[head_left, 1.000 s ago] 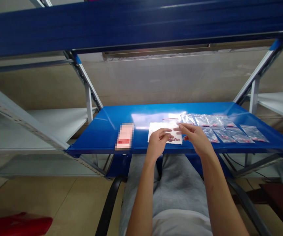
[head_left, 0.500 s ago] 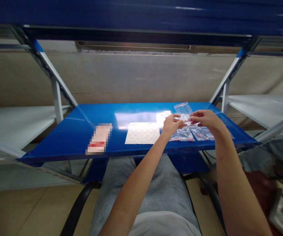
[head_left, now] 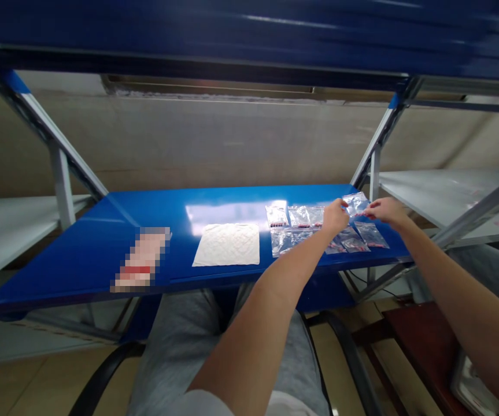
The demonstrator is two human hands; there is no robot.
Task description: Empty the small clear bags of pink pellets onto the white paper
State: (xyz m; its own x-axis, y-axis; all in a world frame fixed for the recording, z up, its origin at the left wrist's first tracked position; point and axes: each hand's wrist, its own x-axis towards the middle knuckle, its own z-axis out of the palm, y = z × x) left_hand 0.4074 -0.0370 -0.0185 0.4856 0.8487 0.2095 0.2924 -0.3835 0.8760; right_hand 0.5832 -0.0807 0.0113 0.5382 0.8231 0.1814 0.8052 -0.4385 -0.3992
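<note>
Head camera view is looking forward and down at a person sitting before a blue metal shelf [head_left: 80, 266], with both arms reaching toward its right end. The right hand [head_left: 387, 211] is pinching a corner of a small clear zip bag [head_left: 355, 203] between its fingertips, holding the bag up just above the shelf. The left hand [head_left: 335, 216] is raised with its fingers partly curled right beside the bag's left edge; whether it is gripping the bag is impossible to tell. The bag holds something pink or red, too small to identify. Below the hands, more clear zip bags [head_left: 301, 236] with reddish contents are lying in two loose rows, some overlapping, on the shelf's right half. Further left, a crinkled white sheet [head_left: 225, 245] is lying flat, and beyond it a pixelated pink-and-red packet [head_left: 140, 260] is resting near the front edge. Grey trousers [head_left: 180, 346] are showing below the shelf, between the black arms of a chair [head_left: 102, 375].
</note>
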